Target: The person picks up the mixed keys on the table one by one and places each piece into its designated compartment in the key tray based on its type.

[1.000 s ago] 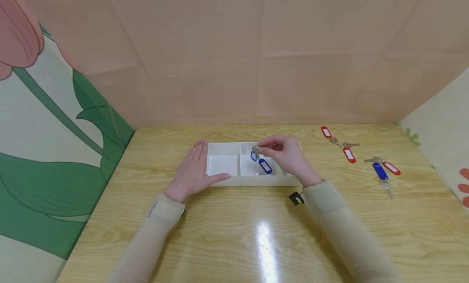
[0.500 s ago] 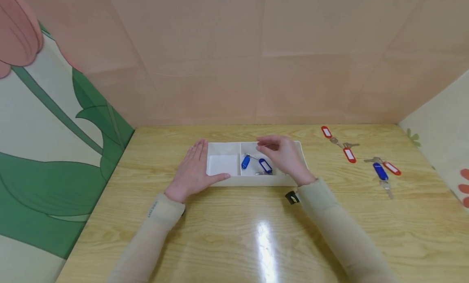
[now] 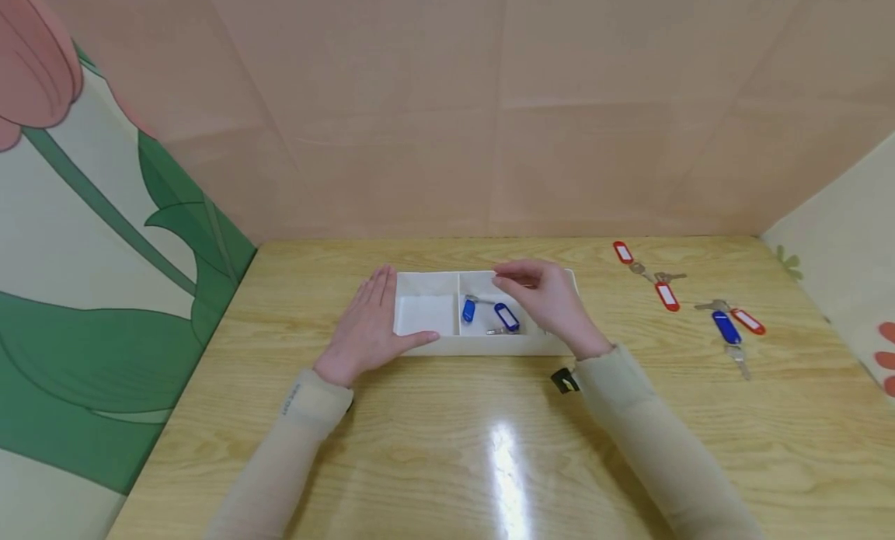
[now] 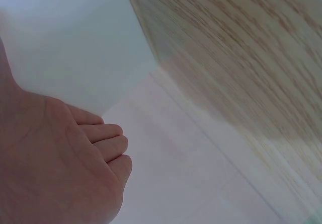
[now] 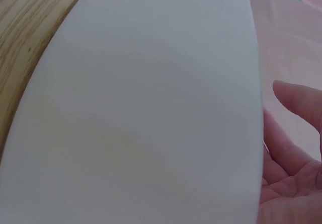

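Observation:
A white divided box (image 3: pixel 482 346) lies on the wooden table. Along its left end rests my left hand (image 3: pixel 367 326), fingers straight and thumb over the near rim; the left wrist view shows the same flat hand (image 4: pixel 60 158). Above the box's right part hovers my right hand (image 3: pixel 548 299), bent fingers and thumb with nothing seen between them. In the right wrist view, thumb (image 5: pixel 297 100) and fingers stand apart beyond the box wall (image 5: pixel 146 103). One compartment holds a blue key tag (image 3: pixel 468 311) with a key and a blue-rimmed key tag (image 3: pixel 506 317). My right hand hides the box's right end.
Right of the box lie red key tags (image 3: pixel 666 296) with keys, and further right a blue key tag (image 3: pixel 726 327) beside another red key tag (image 3: pixel 747 321). A small black item (image 3: pixel 563 381) is by the right cuff. A pinkish wall (image 3: pixel 489 136) rises behind the table.
The blue key tag with its key, hanging from my right fingers a second ago, now lies in the compartment, let go. My right hand stays above the box; the left has not moved.

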`<state>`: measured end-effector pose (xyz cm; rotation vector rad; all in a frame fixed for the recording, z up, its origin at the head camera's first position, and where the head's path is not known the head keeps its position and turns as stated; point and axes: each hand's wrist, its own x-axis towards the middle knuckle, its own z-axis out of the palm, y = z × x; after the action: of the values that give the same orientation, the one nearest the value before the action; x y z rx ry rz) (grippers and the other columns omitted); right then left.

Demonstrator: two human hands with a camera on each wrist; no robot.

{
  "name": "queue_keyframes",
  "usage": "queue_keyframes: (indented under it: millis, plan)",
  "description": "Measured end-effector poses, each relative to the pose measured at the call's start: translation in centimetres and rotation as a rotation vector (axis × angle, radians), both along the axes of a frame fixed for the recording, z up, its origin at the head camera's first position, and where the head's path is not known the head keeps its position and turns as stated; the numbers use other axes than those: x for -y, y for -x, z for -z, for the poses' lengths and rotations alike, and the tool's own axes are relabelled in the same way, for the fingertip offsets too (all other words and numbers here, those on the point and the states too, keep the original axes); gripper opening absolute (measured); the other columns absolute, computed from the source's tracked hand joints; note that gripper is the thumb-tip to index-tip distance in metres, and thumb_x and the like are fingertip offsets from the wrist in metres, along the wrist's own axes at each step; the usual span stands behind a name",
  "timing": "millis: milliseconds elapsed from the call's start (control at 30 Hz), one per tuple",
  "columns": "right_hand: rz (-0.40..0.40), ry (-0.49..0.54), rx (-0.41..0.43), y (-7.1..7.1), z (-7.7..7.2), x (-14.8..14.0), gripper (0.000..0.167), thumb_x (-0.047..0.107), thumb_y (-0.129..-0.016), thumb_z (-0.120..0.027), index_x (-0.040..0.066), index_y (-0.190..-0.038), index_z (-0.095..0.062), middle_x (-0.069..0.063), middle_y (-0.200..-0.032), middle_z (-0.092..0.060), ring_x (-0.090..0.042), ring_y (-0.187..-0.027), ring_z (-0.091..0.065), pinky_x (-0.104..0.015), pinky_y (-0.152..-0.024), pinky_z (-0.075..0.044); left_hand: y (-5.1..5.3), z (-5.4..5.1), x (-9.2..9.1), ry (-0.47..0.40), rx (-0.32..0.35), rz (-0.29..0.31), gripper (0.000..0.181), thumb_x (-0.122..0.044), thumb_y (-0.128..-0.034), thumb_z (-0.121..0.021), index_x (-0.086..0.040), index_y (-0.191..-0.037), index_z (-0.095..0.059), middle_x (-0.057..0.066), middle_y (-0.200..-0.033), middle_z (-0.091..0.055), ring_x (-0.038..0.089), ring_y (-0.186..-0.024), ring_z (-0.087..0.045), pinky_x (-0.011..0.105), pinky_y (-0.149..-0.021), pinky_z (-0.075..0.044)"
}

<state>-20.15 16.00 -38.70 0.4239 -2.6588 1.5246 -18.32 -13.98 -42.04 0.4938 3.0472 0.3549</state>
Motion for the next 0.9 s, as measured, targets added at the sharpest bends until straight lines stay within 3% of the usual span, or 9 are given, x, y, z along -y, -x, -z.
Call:
queue_keyframes:
  millis: [233,467,900]
  plan:
    - [0.021,0.002,0.024,-0.4,-0.3,-0.6,0.035,0.033,-0.098,-0.071,0.008,-0.121,-0.074,-0.006,-0.117,-0.073,-0.024,-0.104,-0.068,-0.044,-0.091,-0.056,-0.1,0.0,0.0,-0.002,0.0,0.006,0.13,-0.091,-0.0808,-0.042,0.004,-0.161,-0.002,0.019,-0.168,-0.001,0.028,-0.155,-0.002,0.039,-0.124,-0.004]
    - [0.024,0.012,0.016,-0.7,-0.4,-1.4,0.037,0.033,-0.099,-0.07,0.005,-0.123,-0.073,-0.007,-0.117,-0.072,-0.025,-0.105,-0.068,-0.045,-0.091,-0.056,0.0,0.0,0.1,-0.013,-0.009,0.012,0.13,-0.091,-0.0811,-0.043,0.004,-0.16,-0.002,0.019,-0.168,-0.002,0.029,-0.154,-0.002,0.04,-0.124,-0.005]
    - [0.041,0.0,0.02,-1.2,-0.1,-2.4,0.038,0.038,-0.1,-0.068,0.009,-0.123,-0.074,-0.005,-0.118,-0.072,-0.023,-0.105,-0.068,-0.042,-0.092,-0.055,-0.1,0.0,0.2,-0.006,-0.003,0.01,0.131,-0.093,-0.0799,-0.04,0.003,-0.161,-0.001,0.019,-0.168,-0.001,0.028,-0.154,-0.001,0.039,-0.124,-0.004]
